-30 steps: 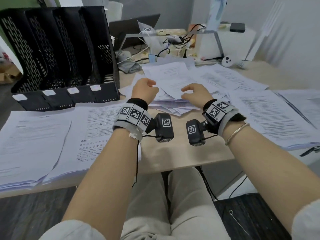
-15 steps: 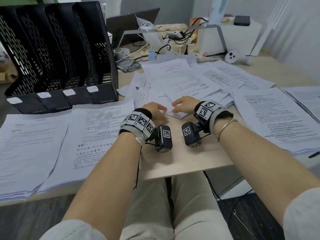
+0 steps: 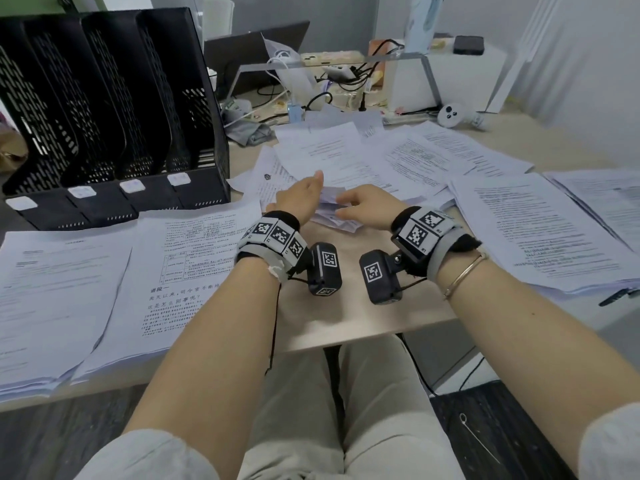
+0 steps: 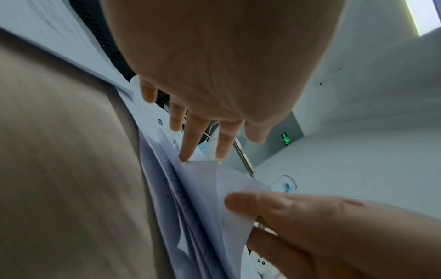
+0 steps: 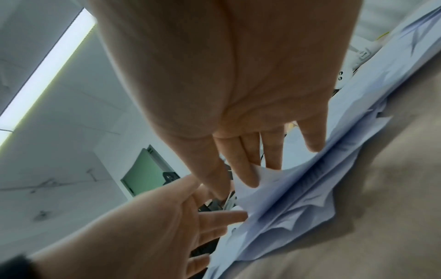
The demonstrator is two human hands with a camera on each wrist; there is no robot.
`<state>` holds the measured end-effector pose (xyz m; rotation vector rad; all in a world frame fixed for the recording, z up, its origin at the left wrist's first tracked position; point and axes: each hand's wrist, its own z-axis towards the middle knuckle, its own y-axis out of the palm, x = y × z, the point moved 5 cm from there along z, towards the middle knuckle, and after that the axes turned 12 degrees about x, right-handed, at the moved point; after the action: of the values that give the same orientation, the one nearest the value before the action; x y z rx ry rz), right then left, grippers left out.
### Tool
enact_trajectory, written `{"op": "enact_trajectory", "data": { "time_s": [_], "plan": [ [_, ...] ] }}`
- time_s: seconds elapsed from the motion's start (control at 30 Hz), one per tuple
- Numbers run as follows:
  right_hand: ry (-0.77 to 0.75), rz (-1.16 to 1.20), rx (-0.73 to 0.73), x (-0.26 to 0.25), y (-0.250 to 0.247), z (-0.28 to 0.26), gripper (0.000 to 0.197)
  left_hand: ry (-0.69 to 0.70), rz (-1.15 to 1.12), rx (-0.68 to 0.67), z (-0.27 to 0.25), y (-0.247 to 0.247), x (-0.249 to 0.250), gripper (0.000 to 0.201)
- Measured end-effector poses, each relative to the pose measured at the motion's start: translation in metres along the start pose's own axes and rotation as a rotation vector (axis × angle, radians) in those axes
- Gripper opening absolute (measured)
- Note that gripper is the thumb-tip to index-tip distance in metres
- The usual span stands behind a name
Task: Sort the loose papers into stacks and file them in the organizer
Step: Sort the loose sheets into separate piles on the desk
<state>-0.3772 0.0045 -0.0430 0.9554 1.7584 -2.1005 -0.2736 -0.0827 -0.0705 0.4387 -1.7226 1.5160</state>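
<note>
Loose printed papers (image 3: 349,157) lie in a messy pile mid-desk. My left hand (image 3: 308,192) is at the pile's near edge, and its straight fingertips (image 4: 185,156) touch the top sheets. My right hand (image 3: 346,209) is just to its right and pinches the lifted corner of one sheet (image 4: 214,181) between thumb (image 4: 253,203) and the fingers beneath. In the right wrist view that sheet (image 5: 260,181) curls up against my right hand's fingers (image 5: 248,169). The black slotted organizer (image 3: 114,109) stands at the back left, and no paper shows in its slots.
Two squared stacks (image 3: 62,289) (image 3: 194,265) lie along the front left. A thick stack (image 3: 530,230) and another (image 3: 609,195) lie at the right. Cables, a laptop (image 3: 249,53) and a white box (image 3: 450,77) crowd the back. Bare desk (image 3: 346,313) shows under my wrists.
Both hands drew back from the pile's middle to its near edge. The left hand has since uncurled and reached slightly forward, while the right has lifted a sheet corner.
</note>
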Motion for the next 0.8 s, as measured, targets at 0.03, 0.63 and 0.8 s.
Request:
{"op": "enact_trajectory", "data": {
  "time_s": [0.03,0.63,0.8],
  "plan": [
    [-0.019,0.017,0.007,-0.003,-0.001,-0.004,0.036,0.0,-0.046,-0.002,-0.002,-0.004,0.004,0.073],
    [0.036,0.424,0.481,0.001,-0.063,-0.025,0.034,-0.005,-0.299,0.524,-0.024,-0.075,-0.004,0.053],
    [-0.04,0.416,0.509,-0.015,-0.072,-0.03,0.034,0.036,-0.428,0.616,-0.026,-0.095,0.004,0.054]
  ]
}}
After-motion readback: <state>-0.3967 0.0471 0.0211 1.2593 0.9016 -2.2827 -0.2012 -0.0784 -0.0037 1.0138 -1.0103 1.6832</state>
